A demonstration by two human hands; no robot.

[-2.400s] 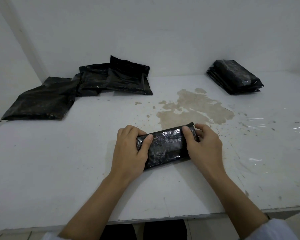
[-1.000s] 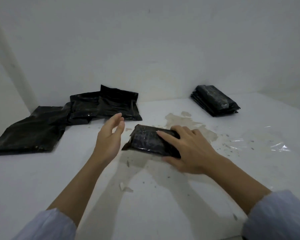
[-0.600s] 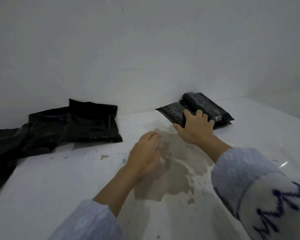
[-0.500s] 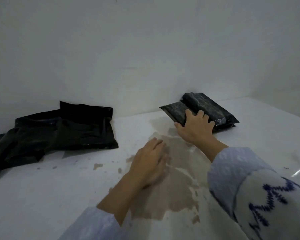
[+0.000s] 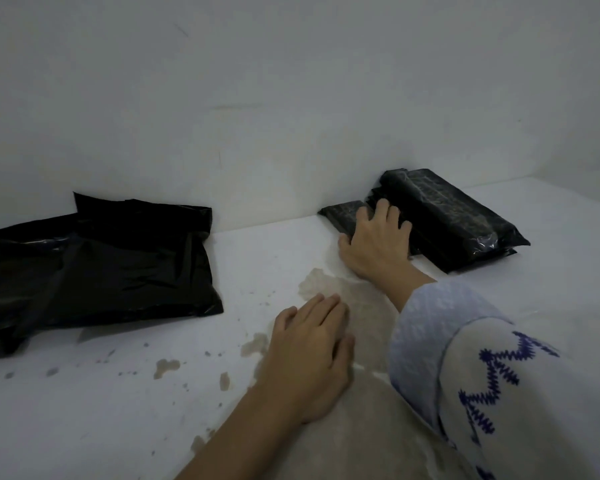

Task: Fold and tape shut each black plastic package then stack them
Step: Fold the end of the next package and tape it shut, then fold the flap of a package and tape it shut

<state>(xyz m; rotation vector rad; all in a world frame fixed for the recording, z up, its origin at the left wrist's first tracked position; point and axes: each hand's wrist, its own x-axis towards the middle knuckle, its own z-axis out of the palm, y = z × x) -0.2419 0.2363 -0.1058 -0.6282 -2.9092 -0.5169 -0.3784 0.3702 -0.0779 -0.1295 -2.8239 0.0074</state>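
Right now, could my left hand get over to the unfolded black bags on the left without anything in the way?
Probably yes. The left hand rests flat on the table holding nothing, and only bare stained tabletop lies between it and the unfolded black bags. The right hand is off at the folded stack.

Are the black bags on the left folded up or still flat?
Still flat: the black bags lie spread and overlapping, unlike the folded stack.
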